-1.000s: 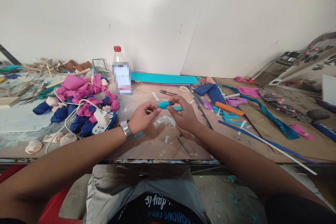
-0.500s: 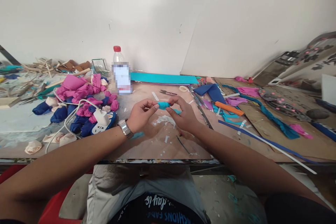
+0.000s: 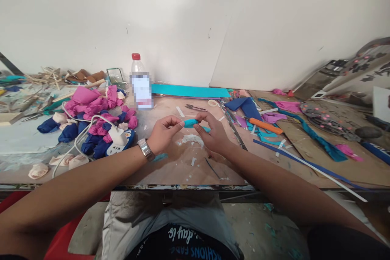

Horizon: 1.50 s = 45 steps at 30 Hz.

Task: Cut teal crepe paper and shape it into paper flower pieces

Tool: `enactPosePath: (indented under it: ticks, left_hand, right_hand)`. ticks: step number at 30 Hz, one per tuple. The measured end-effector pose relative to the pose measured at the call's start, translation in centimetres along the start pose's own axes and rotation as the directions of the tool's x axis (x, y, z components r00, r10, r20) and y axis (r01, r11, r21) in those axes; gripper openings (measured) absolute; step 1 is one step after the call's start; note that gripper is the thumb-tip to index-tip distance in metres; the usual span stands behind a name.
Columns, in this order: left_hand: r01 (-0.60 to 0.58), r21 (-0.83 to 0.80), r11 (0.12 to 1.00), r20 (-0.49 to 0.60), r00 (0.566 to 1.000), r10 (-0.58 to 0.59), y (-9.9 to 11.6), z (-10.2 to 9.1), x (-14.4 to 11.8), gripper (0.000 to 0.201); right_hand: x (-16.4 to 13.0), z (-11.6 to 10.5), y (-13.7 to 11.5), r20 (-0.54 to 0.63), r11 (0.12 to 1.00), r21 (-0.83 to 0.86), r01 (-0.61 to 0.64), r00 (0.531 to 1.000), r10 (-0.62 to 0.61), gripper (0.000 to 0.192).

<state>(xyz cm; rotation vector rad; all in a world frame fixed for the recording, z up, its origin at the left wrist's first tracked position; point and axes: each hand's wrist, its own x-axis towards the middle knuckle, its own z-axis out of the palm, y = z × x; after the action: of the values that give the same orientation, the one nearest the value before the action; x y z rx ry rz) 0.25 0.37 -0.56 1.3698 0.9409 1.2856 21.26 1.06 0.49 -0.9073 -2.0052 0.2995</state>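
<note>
Near the back left corner of the desk (image 3: 170, 172) is a messy pile of thin wooden sticks (image 3: 50, 76). Closer in, pink cloth (image 3: 88, 101) sits in a heap with dark blue cloth bundles (image 3: 68, 133). A cream cloth bundle (image 3: 38, 171) lies by the front edge. Beside the heap, a white plug (image 3: 118, 136) sits on a blue and white power strip (image 3: 113, 150). Farther back stands a bottle with a red cap (image 3: 136, 56), with a bright, blurry screen (image 3: 141, 89) in front of it.

The left hand (image 3: 163, 133), with a silver watch (image 3: 145, 149) on its wrist, has its thumb and fingers pinched on the left end of a small turquoise roll (image 3: 190, 123). The roll is held above the middle of the desk, between the two hands. White glue-like stuff (image 3: 192, 139) is smeared below it, and thread snips (image 3: 196, 108) lie behind it. The right hand (image 3: 213, 132) pinches the roll's right end, thumb and fingers closed on it.

Behind the right hand is a tape ring (image 3: 213, 102). Toward the right edge lie an orange knife handle (image 3: 266, 126) and a long, crumpled teal strip (image 3: 304, 122).
</note>
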Motion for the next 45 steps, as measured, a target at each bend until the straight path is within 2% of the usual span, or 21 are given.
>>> enactPosePath:
  ticks: [10,14,17,20,26,31,39,42,45]
  left_hand:
    - [0.009,0.039,0.999,0.035,0.999,-0.010,-0.4,0.0,0.1,0.039]
    - [-0.105,0.133,0.986,0.004,0.994,0.105,-0.4,0.0,-0.1,0.031]
    - [-0.206,0.214,0.955,0.067,0.978,0.196,-0.3,0.0,-0.4,0.028]
    - [-0.256,0.236,0.937,0.149,0.963,0.226,-0.3,0.1,-0.6,0.029]
    - [-0.303,0.296,0.906,0.173,0.950,0.261,-0.6,0.0,-0.6,0.023]
    - [-0.272,0.223,0.936,0.152,0.958,0.242,-0.5,0.1,-0.5,0.022]
    - [-0.190,0.182,0.965,0.128,0.977,0.169,-1.1,-0.1,-0.2,0.025]
    - [-0.206,0.209,0.956,0.138,0.974,0.180,-1.1,-0.2,-0.2,0.025]
    - [-0.284,0.289,0.915,0.169,0.955,0.243,-0.8,-0.3,-0.4,0.023]
  right_hand:
    - [0.1,0.0,0.0,-0.010,1.000,-0.006,0.000,1.000,0.000,0.015]
    - [0.2,0.0,0.1,0.043,0.997,-0.047,0.059,0.997,-0.057,0.014]
    - [0.3,0.1,0.1,0.113,0.992,-0.059,0.109,0.988,-0.102,0.013]
    - [0.3,0.2,0.1,0.128,0.986,-0.058,0.157,0.981,-0.148,0.013]
    - [0.3,0.3,-0.1,0.142,0.979,-0.071,0.193,0.973,-0.182,0.012]
    - [0.3,0.1,0.0,0.125,0.983,-0.084,0.160,0.981,-0.149,0.019]
    - [0.4,0.0,-0.1,0.066,0.981,-0.136,0.136,0.990,-0.128,0.017]
    - [0.4,0.0,-0.2,0.063,0.981,-0.147,0.127,0.991,-0.118,0.021]
    - [0.4,0.0,-0.3,0.070,0.980,-0.154,0.124,0.991,-0.114,0.020]
